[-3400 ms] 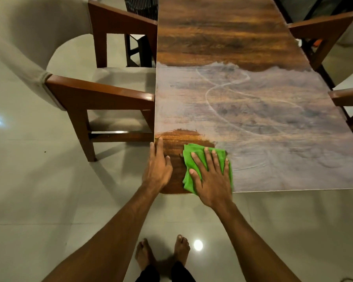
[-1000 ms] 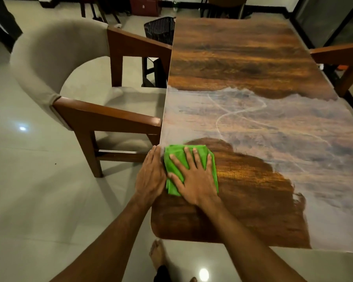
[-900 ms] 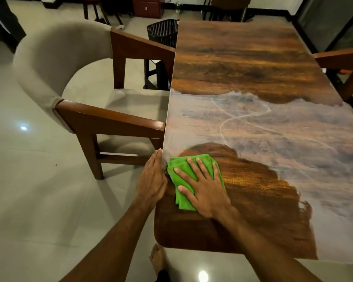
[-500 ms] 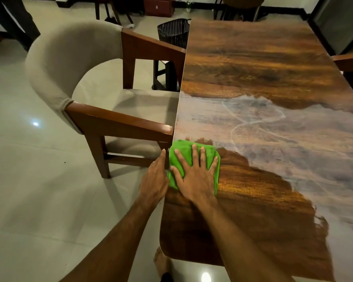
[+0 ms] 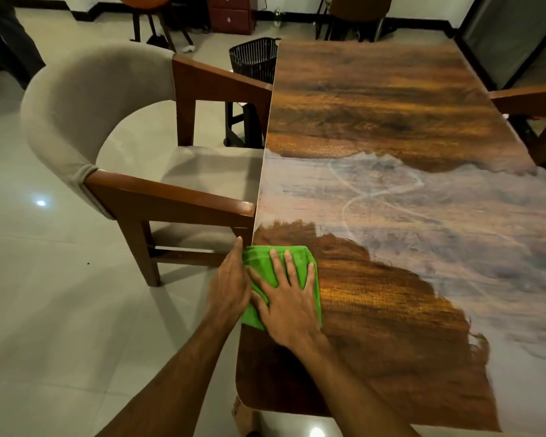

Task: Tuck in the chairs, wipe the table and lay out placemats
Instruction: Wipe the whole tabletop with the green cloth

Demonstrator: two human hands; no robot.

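A long wooden table (image 5: 391, 105) fills the right half of the view. A pale dusty film covers its middle band; the near left part is wiped dark and shiny. A folded green cloth (image 5: 259, 263) lies flat at the table's left edge. My right hand (image 5: 289, 304) presses on the cloth with fingers spread. My left hand (image 5: 230, 285) rests flat against the table's left edge, touching the cloth's side. A beige upholstered chair (image 5: 85, 121) with wooden arms stands at the left, its arm ends touching the table edge.
Another wooden chair arm (image 5: 530, 99) meets the table's right side. A black wire basket (image 5: 254, 59) stands on the floor beyond the left chair. More furniture lines the far wall. Glossy pale floor tiles (image 5: 60, 310) spread to the left.
My right hand has slid the cloth back toward me along the left edge after reaching forward. The wiped dark patch has grown since the earliest frame. My view has shifted left.
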